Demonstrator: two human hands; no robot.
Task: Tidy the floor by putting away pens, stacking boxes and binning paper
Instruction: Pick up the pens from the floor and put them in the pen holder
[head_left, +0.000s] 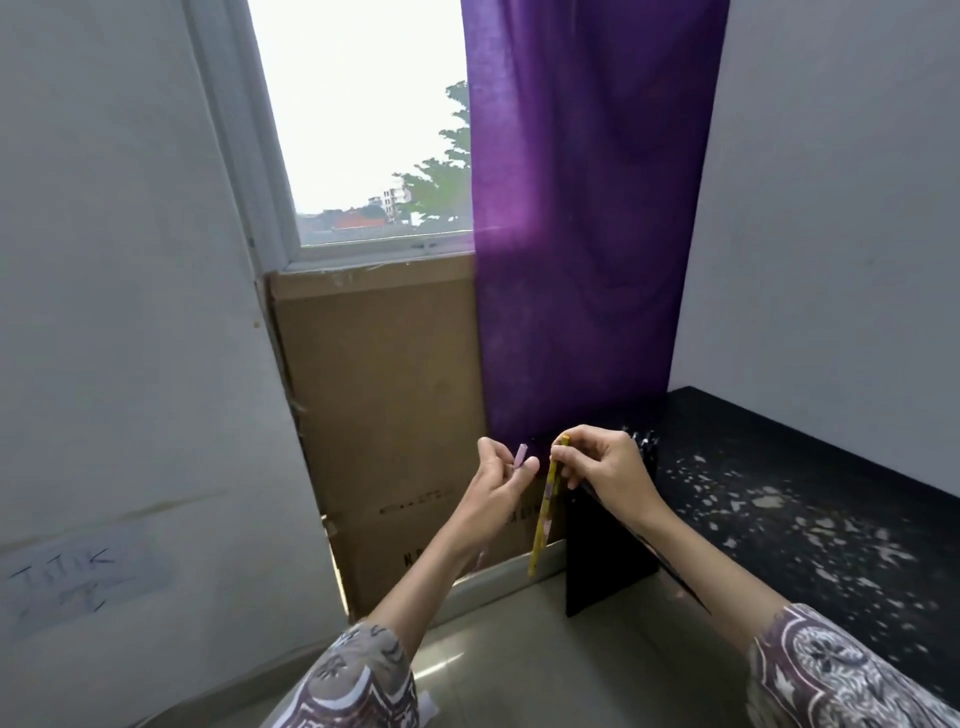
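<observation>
Yellow and patterned, a pen (546, 506) hangs nearly upright from the right hand (605, 467), whose thumb and curled fingers pinch it close to its top end. The left hand (501, 478) is just beside it, not touching, fingers curled round a small pink piece (521, 455), perhaps a pen cap. Both hands are raised in front of a purple curtain (587, 218) and a cardboard sheet (384, 395), beside a black table (810, 499).
</observation>
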